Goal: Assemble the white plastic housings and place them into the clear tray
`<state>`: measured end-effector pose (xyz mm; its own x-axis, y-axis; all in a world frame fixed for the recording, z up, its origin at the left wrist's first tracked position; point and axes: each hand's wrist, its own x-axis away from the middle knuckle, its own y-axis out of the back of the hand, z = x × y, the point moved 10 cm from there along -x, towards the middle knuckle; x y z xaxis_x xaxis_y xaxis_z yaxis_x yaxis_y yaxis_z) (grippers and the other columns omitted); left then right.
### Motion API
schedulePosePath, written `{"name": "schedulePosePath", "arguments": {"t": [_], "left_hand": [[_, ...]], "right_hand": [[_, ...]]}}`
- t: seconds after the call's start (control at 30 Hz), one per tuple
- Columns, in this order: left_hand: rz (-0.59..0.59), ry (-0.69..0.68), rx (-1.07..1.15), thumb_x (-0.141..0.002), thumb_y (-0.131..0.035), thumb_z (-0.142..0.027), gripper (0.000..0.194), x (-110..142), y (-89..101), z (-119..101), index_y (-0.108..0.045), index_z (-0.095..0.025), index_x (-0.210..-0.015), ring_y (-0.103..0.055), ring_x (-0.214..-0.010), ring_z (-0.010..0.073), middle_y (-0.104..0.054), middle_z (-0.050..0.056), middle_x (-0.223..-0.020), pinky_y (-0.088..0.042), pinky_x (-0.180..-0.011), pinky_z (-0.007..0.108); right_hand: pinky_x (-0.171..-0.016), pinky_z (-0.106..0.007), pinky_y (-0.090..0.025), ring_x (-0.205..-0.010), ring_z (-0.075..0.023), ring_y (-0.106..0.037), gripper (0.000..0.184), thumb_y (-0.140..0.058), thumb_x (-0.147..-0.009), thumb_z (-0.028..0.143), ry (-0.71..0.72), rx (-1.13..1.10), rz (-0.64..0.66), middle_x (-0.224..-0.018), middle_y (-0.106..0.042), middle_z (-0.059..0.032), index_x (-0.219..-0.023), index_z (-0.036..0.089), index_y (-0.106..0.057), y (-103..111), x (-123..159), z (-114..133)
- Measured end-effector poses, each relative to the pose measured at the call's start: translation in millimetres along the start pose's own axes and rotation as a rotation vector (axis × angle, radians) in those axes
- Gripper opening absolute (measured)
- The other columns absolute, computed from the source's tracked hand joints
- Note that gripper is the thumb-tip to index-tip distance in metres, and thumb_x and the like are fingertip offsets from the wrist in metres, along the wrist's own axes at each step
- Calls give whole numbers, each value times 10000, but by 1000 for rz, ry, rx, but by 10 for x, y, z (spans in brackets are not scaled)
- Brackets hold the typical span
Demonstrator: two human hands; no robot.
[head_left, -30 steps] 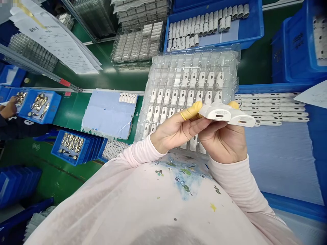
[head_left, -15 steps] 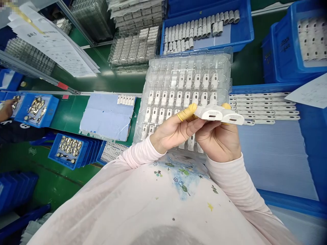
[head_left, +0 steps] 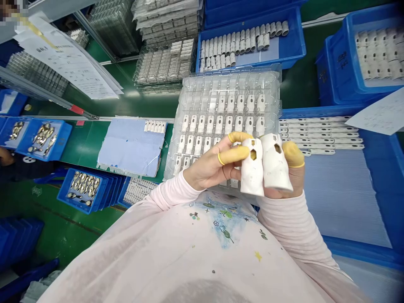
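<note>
Two white plastic housings stand side by side in front of me, wide ends down, small dark cutouts toward me. My left hand (head_left: 217,164), yellow finger cots on thumb and finger, pinches the left white housing (head_left: 251,176) from its left side. My right hand (head_left: 293,176) is closed round the right white housing (head_left: 276,170); a yellow cot covers its thumb, while its other fingers are hidden behind. Under both hands lies a clear plastic tray (head_left: 195,99) with rows of similar white housings (head_left: 219,124) in its pockets.
A blue board (head_left: 129,145) with several white pieces lies left. Blue bins (head_left: 293,46) of white parts stand behind and right. Long white rows lie on blue sheets (head_left: 337,189) at right. Bins of shiny metallic parts (head_left: 85,183) and a co-worker's arm (head_left: 6,158) are left.
Both housings have been tipped: their port ends faced me before, and now their cutout sides do. The hands have come slightly lower and closer. At far left the co-worker's hand has withdrawn from a bin.
</note>
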<state>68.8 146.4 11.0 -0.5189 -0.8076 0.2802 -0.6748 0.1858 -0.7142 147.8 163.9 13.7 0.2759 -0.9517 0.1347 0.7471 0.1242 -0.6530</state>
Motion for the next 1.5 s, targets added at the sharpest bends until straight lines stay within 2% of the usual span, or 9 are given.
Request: {"name": "schedulePosePath", "arguments": {"t": [0.33, 0.63, 0.83, 0.97, 1.03, 1.1, 1.2, 1.33, 1.5], "left_hand": [[101, -13, -178, -726, -927, -603, 571, 101, -156, -69, -640, -296, -1112, -673, -721, 109, -690, -58, -840, -559, -629, 225], [66, -73, -296, -759, -908, -582, 537, 47, -67, -190, -617, -258, -1073, -641, -760, 103, -657, -41, -888, -515, -656, 219], [-70, -335, -649, -856, -847, -382, 348, -106, 381, -811, -593, -226, -1034, -620, -868, 112, -627, 4, -1035, -525, -790, 252], [-269, -421, -971, -954, -674, -169, 209, -677, 898, -1272, -539, -212, -1107, -598, -878, 118, -616, 45, -1103, -525, -852, 277], [-370, -441, -1117, -958, -608, -76, 262, -1023, 1131, -1483, -527, -188, -1181, -580, -900, 109, -615, 76, -1209, -515, -910, 273], [-398, -426, -1270, -944, -593, -35, 323, -1339, 1283, -1623, -536, -166, -1233, -578, -938, 112, -617, 95, -1286, -505, -951, 266], [-422, -336, -1447, -933, -558, -20, 348, -1639, 1491, -1729, -572, -148, -1257, -569, -893, 116, -643, 93, -1266, -502, -941, 277], [-445, -302, -1527, -929, -532, -4, 335, -1733, 1691, -1754, -578, -124, -1238, -573, -876, 124, -646, 127, -1272, -510, -946, 295], [-501, -347, -1639, -926, -601, -57, 266, -1683, 1799, -1599, -602, -135, -1180, -612, -1169, 234, -613, 199, -1364, -477, -1130, 391]], "right_hand": [[-571, -424, -618, -444, -165, -506, 574, -946, -645, 591, 57, 0, 50, -558, -570, 38, -609, 260, -478, 34, 124, 73], [-483, -312, -472, -486, -163, -536, 434, -909, -728, 573, 161, 135, 45, -573, -609, 32, -693, 267, -603, 57, 31, 212], [-558, -255, -525, -695, -125, -640, 377, -981, -705, 330, 402, 316, -4, -893, -706, 17, -834, 273, -631, 317, -552, 564], [-693, -263, -557, -729, -115, -648, 428, -908, -757, 202, 389, 509, -96, -876, -675, 50, -988, 296, -560, 595, -1402, 459], [-757, -303, -587, -719, -123, -642, 494, -850, -787, 151, 381, 577, -118, -937, -680, 43, -1165, 291, -565, 610, -1815, 349], [-862, -359, -609, -802, -155, -670, 451, -759, -865, 169, 362, 874, -151, -1086, -701, -19, -1261, 258, -561, 536, -2151, 216], [-997, -438, -595, -1000, -236, -694, 375, -628, -954, 216, 304, 1250, -145, -1241, -710, -100, -1326, 208, -576, 406, -2477, -21], [-1084, -522, -552, -1125, -313, -669, 364, -599, -945, 191, 283, 1383, -92, -1321, -692, -194, -1302, 136, -646, 339, -2588, -255], [-1256, -564, -404, -1432, -391, -488, 373, -592, -956, 186, 337, 1529, -54, -1514, -555, -244, -1300, 101, -710, 273, -2522, -352]]}}
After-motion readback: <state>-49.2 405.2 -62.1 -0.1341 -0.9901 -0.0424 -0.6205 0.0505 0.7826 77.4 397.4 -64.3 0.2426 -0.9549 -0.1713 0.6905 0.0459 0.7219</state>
